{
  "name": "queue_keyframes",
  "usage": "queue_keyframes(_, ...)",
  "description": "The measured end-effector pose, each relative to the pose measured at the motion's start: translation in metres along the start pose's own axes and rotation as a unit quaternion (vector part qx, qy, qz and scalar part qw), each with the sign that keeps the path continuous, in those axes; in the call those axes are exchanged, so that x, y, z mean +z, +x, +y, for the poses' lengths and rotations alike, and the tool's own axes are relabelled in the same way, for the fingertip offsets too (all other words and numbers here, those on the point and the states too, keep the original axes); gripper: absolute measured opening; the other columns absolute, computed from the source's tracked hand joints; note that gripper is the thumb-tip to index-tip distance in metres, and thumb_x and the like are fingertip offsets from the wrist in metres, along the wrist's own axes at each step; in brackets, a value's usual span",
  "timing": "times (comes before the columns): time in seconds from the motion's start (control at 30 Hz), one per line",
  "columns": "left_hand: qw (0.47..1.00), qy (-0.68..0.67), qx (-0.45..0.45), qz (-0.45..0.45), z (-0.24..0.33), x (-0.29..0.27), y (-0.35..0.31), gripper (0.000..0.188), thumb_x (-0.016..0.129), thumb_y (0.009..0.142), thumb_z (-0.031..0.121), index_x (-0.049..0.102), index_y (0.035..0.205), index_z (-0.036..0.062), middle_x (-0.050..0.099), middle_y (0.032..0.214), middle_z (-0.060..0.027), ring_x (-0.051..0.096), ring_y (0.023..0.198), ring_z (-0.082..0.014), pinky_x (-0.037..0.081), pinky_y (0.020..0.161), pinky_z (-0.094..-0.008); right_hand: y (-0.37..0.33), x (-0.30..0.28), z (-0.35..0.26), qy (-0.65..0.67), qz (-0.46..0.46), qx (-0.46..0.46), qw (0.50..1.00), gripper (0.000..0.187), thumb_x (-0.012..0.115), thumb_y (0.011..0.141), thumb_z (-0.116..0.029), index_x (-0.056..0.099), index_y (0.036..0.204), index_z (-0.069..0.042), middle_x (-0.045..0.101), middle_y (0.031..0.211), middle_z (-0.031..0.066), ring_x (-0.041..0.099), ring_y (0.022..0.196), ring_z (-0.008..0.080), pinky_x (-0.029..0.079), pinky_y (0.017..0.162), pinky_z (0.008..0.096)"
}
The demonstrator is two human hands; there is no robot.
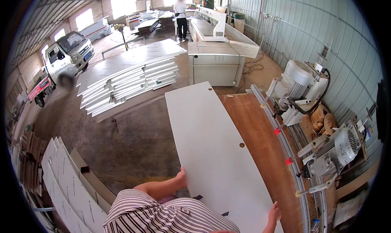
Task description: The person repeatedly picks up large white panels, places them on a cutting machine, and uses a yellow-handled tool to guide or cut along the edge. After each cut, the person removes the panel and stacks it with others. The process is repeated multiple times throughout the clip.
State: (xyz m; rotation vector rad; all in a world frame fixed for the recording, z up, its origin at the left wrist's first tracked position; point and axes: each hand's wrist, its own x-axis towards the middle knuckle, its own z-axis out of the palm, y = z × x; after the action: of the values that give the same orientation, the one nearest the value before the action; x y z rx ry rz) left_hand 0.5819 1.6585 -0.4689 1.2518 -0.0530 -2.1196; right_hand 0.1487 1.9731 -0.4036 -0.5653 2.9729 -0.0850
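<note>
A long white panel (207, 139) stretches away from my body, partly over a brown bench top (244, 115). Two round holes, the nearer one (242, 145) darker-rimmed, sit along its right edge. My left hand (181, 177) is closed on the panel's left edge, its fingers partly hidden. At the near right, my right hand (275, 212) grips the opposite edge, thumb side up. Small dark pieces (198, 197) show at the panel's near end, close to my striped shirt.
Two motor-driven boring machines (299, 76) line a metal rail right of the bench. Stacked white panels (130, 78) lie beyond on the left; more boards (67, 188) lean nearby. A phone-like dark object (85, 169) rests on them. A truck (69, 51) and a person (181, 19) are farther off.
</note>
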Motion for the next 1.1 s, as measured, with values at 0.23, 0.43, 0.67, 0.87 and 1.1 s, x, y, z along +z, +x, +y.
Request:
queue_keyframes(0.23, 0.999, 0.011, -0.031, -0.035, 0.062, -0.11, -0.02, 0.066, 0.011, 0.094, 0.055, 0.029, 0.139, 0.0103, 0.033, 0.143, -0.0066, 0.036, 0.128, -0.0283, 0.027, 0.107, -0.048, -0.081, -0.024, -0.081, -0.04, 0.089, -0.064, 0.993, 0.071, 0.026, 0.094, -0.053, 0.067, 0.072, 0.002, 0.064, 0.076, 0.0237, 0.061, 0.076, 0.041, 0.047, 0.072, 0.0493)
queue_keyframes(0.43, 0.993, -0.115, 0.022, 0.01, 0.16, -0.217, -0.059, 0.065, 0.017, 0.096, 0.052, 0.031, 0.137, 0.0042, 0.035, 0.141, -0.0114, 0.037, 0.127, -0.0291, 0.03, 0.106, -0.0458, -0.193, -0.041, -0.211, -0.058, 0.095, -0.13, 0.985, 0.069, 0.026, 0.094, -0.051, 0.067, 0.074, 0.002, 0.063, 0.076, 0.0234, 0.061, 0.075, 0.0407, 0.048, 0.07, 0.0492)
queue_keyframes(0.67, 0.98, -0.176, 0.086, 0.044, 0.234, -0.341, -0.114, 0.072, 0.017, 0.094, 0.056, 0.029, 0.136, -0.0014, 0.035, 0.14, -0.0158, 0.037, 0.126, -0.033, 0.032, 0.104, -0.0485, -0.273, -0.075, -0.366, -0.046, 0.111, -0.302, 0.946, 0.057, 0.03, 0.096, -0.045, 0.068, 0.082, -0.004, 0.064, 0.076, 0.0208, 0.062, 0.073, 0.0388, 0.048, 0.067, 0.0485)
queue_keyframes(0.87, 0.979, -0.193, 0.062, -0.034, 0.261, -0.437, -0.13, 0.078, 0.026, 0.09, 0.061, 0.029, 0.137, -0.0008, 0.033, 0.14, -0.0181, 0.034, 0.129, -0.0324, 0.028, 0.107, -0.0479, -0.318, -0.081, -0.498, -0.049, 0.135, -0.429, 0.892, 0.053, 0.032, 0.095, -0.046, 0.063, 0.076, -0.007, 0.063, 0.069, 0.0184, 0.062, 0.067, 0.0376, 0.049, 0.06, 0.0478)
queue_keyframes(1.1, 0.963, -0.242, 0.073, -0.095, 0.276, -0.511, -0.136, 0.076, 0.043, 0.083, 0.065, 0.043, 0.125, 0.0016, 0.041, 0.134, -0.016, 0.04, 0.121, -0.0322, 0.029, 0.104, -0.0454, -0.358, -0.082, -0.635, -0.019, 0.14, -0.558, 0.817, 0.054, 0.035, 0.093, -0.05, 0.064, 0.072, -0.009, 0.064, 0.067, 0.0147, 0.063, 0.065, 0.0335, 0.049, 0.06, 0.0446)
